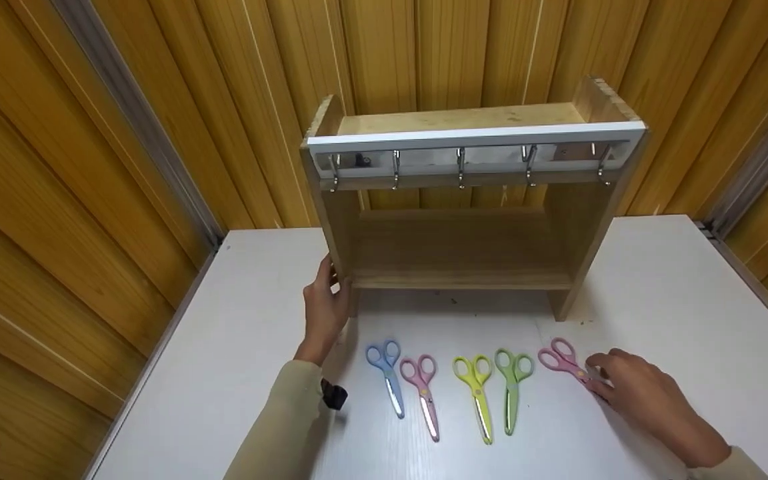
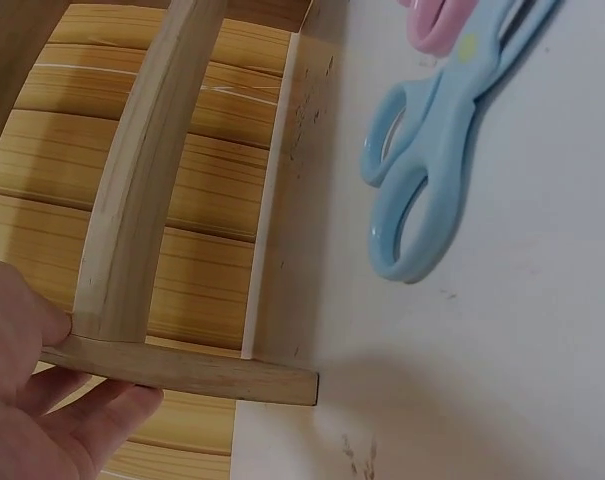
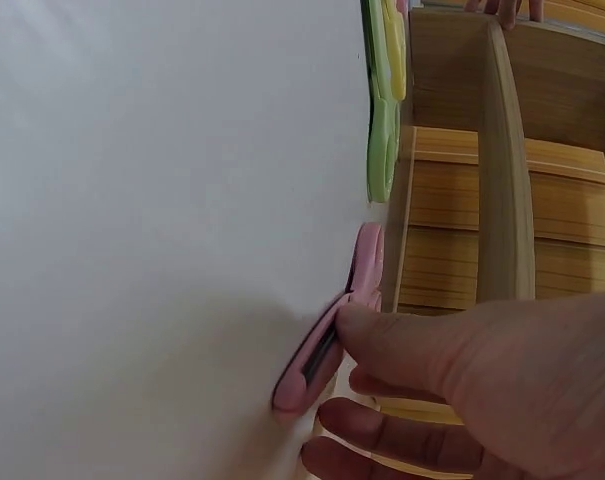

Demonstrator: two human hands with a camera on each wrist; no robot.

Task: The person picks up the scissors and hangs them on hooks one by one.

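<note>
A wooden rack [image 1: 464,283] with a row of metal hooks [image 1: 461,167] along its white front rail stands on the white table. My left hand [image 1: 326,308] grips the rack's left side panel [image 2: 202,372] low down, thumb on one face and fingers on the other. At the right, my right hand [image 1: 644,393] pinches the blade part of a pair of pink scissors [image 1: 561,358]; their handles point toward the rack. In the right wrist view, the thumb lies on these scissors [image 3: 312,365] and the other fingers are curled beneath.
Before the rack lie blue scissors [image 1: 387,377], another pink pair [image 1: 422,393], yellow scissors [image 1: 475,393] and green scissors [image 1: 512,387], handles toward the rack. Wood-look panelled walls [image 1: 451,53] stand behind and at both sides of the table [image 1: 224,373].
</note>
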